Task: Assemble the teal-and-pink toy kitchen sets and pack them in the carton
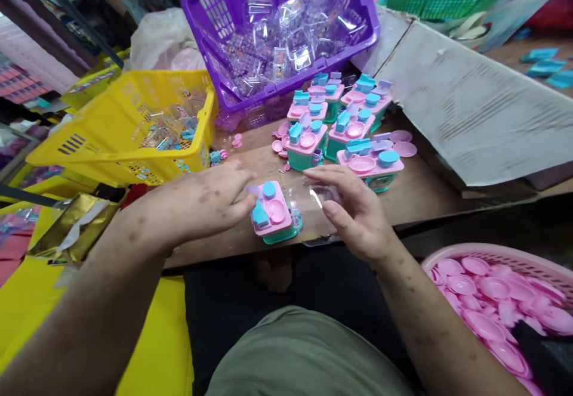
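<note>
On the wooden table before me stands a small toy kitchen unit [276, 211], with a pink top, a teal base and blue and pink pieces on top. My left hand [219, 196] reaches in from its left side, thumb and fingertips pinched at a small lilac piece [253, 189] at the top's edge. My right hand [353, 205] is to the right of the unit, its thumb and fingers curved about a clear plastic cover [323, 196]. The cover's outline is hard to make out. Behind my hands several similar toy kitchen units [308, 139] stand close together.
A yellow basket [111, 157] stands left, and a purple basket [277, 86] of clear plastic packs tilts at the back. A white cardboard box [456, 98] borders the right. Loose pink dishes [404, 149] lie by the units. A pink basket [496, 253] of pink pieces is lower right.
</note>
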A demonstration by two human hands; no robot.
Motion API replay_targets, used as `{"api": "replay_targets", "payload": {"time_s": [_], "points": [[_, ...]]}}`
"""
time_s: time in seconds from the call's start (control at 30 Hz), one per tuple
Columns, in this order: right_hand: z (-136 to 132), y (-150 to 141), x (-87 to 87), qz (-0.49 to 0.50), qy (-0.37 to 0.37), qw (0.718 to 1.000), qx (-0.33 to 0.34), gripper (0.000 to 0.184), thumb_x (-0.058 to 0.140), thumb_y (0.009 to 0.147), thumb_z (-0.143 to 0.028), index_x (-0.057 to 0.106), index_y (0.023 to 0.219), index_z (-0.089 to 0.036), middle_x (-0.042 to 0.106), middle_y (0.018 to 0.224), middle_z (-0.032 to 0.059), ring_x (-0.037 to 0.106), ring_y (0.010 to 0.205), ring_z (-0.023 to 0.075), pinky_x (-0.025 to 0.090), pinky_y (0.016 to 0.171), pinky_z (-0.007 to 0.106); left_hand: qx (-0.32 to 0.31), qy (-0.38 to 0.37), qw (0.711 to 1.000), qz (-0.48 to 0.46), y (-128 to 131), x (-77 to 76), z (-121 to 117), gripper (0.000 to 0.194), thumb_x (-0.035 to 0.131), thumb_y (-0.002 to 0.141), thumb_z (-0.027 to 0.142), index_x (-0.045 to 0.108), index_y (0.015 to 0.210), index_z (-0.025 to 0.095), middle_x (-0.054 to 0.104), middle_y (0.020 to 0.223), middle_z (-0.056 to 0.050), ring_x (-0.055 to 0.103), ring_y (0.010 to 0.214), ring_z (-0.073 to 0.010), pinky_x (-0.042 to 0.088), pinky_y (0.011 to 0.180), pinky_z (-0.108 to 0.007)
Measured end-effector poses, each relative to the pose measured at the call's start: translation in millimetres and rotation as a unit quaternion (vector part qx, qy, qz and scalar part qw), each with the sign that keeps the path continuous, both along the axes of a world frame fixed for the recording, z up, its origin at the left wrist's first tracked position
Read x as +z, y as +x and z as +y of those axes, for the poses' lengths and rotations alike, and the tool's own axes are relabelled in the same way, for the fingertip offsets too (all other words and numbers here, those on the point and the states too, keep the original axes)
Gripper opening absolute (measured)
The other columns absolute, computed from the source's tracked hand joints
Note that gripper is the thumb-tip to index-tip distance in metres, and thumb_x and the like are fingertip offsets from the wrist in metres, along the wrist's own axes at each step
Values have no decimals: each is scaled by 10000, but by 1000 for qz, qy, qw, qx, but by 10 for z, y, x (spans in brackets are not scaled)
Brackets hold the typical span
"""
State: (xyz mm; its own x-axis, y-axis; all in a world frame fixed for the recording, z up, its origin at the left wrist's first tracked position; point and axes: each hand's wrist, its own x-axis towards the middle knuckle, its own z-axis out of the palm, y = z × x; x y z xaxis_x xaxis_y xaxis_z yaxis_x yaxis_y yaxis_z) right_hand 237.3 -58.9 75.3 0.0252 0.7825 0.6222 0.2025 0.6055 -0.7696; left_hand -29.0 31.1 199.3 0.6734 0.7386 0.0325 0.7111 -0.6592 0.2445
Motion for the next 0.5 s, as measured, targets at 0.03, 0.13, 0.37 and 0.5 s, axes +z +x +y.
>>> {"api": "replay_targets", "payload": {"time_s": [0.03, 0.13, 0.37, 0.5], "points": [[-13, 14, 29, -4, -5, 1000, -16, 382, 688, 1115, -483, 758, 1452, -319, 785, 1387, 90, 740, 1291, 315, 634, 1110, 516, 9, -2, 999, -33, -60, -15, -96, 386, 611, 1040, 509, 780, 1259, 240, 732, 1036, -73, 721, 976, -281, 617, 965, -434], [13, -5, 177, -12, -17, 999, -48, 405, 658, 1123, -527, 744, 1464, -328, 780, 1397, 88, 756, 1264, 320, 644, 1111, 520, 82, -7, 971, -223, -271, -391, -383, 649, 639, 1078, 523, 514, 1659, 262, 666, 1430, -139, 683, 1313, -328, 585, 1141, -523], [444, -616, 699, -248, 54, 966, 39, 418, 669, 1074, -478, 749, 1434, -280, 773, 1396, 114, 724, 1312, 346, 616, 1171, 589, 91, -128, 913, -378, -269, -1718, -448, 1484, 1010, 735, 695, 85, 1812, 266, 177, 1879, -264, 201, 1760, -480, 231, 1414, -711], [583, -825, 752, -401, 41, 914, 57, 408, 692, 1047, -393, 768, 1435, -292, 778, 1369, 115, 744, 1278, 334, 640, 1142, 572, 60, -123, 898, -418, -170, -1861, -313, 1461, 1029, 720, 641, 127, 1807, 267, 290, 1851, -257, 309, 1727, -474, 278, 1399, -714]]}}
